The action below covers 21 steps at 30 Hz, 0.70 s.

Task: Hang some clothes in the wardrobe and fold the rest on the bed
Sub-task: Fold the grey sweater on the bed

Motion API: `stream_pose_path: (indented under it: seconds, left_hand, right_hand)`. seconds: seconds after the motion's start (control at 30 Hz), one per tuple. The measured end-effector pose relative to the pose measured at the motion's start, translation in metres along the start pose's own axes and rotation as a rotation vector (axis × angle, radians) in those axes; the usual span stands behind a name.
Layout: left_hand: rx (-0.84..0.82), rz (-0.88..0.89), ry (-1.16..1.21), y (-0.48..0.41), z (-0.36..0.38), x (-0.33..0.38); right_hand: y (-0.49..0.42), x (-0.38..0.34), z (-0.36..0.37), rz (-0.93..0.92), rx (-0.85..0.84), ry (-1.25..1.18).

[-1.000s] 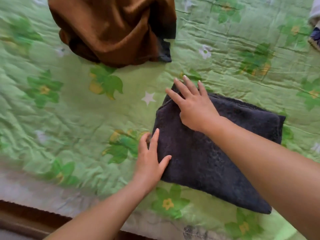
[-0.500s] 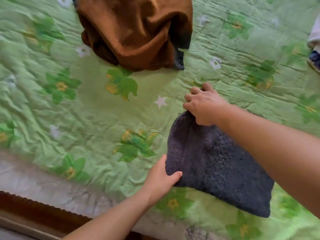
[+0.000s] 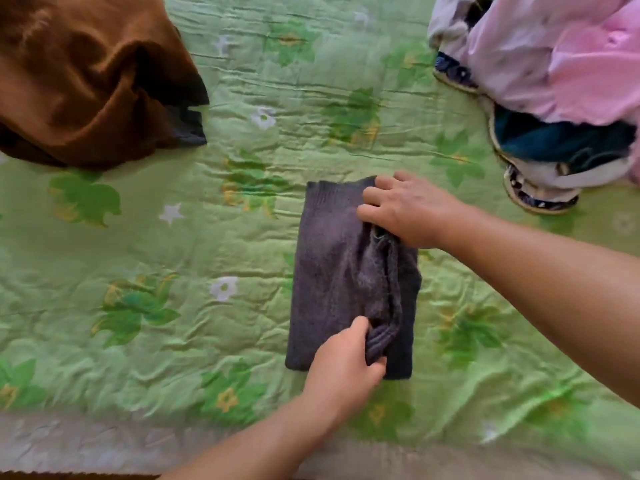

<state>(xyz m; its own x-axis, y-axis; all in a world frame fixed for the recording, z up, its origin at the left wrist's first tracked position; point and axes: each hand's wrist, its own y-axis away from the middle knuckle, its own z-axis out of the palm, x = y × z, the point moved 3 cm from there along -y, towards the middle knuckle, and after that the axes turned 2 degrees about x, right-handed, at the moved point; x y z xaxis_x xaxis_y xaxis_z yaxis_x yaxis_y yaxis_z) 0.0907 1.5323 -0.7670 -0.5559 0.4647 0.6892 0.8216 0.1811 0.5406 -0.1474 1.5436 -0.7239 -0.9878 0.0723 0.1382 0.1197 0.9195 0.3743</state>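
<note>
1. At the middle of the bed (image 3: 162, 258), the dark grey knit (image 3: 329, 271) lies as a narrow packet, running from 12 to 6 o'clock.
2. The left hand (image 3: 343, 365) pinches a bunched fold at the packet's 6 o'clock end. The right hand (image 3: 412, 211) curls round the same fold near 1 o'clock.
3. Both ends should probably move together, kept taut, so the flap lands square on the packet's edges.
4. Smooth it flat afterwards, since knit tends to spring back.
5. Keep clear of the brown garment (image 3: 86, 81) at 10 o'clock and the pink pile (image 3: 561, 64) at 2 o'clock.
</note>
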Motion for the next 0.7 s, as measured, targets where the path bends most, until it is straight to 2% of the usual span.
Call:
stream_pose_path:
  seconds: [0.17,0.27,0.33,0.4,0.43,0.53,0.6,0.63,0.7]
  left_hand:
    - [-0.095,-0.023,-0.152,-0.027,0.061,0.031]
    - [-0.16,-0.09,-0.264,-0.039,0.081,0.029]
    - [-0.165,-0.111,-0.305,-0.037,0.089,0.03]
    - [-0.102,-0.091,-0.326,-0.028,0.089,0.032]
    - [-0.014,-0.057,-0.326,-0.022,0.084,0.03]
    - [0.291,0.045,-0.365,-0.004,0.057,0.017]
    - [0.426,-0.026,-0.446,0.007,0.047,-0.001]
    - [0.411,-0.099,-0.454,0.01,0.046,-0.009]
    - [0.279,-0.252,-0.396,0.014,0.052,-0.025]
  right_hand:
    - [0.047,0.025,0.048,0.062,0.0,0.034]
    - [0.06,0.023,0.08,0.116,-0.126,0.005]
    - [0.062,0.022,0.091,0.173,-0.154,-0.093]
    - [0.063,0.022,0.089,0.263,-0.073,-0.269]
    - [0.061,0.022,0.085,0.288,0.004,-0.327]
    - [0.047,0.012,0.076,0.278,0.161,-0.318]
    - [0.028,0.001,0.074,0.225,0.163,-0.284]
    - [0.017,-0.006,0.076,0.192,0.149,-0.264]
    - [-0.004,-0.021,0.086,0.138,0.109,-0.233]
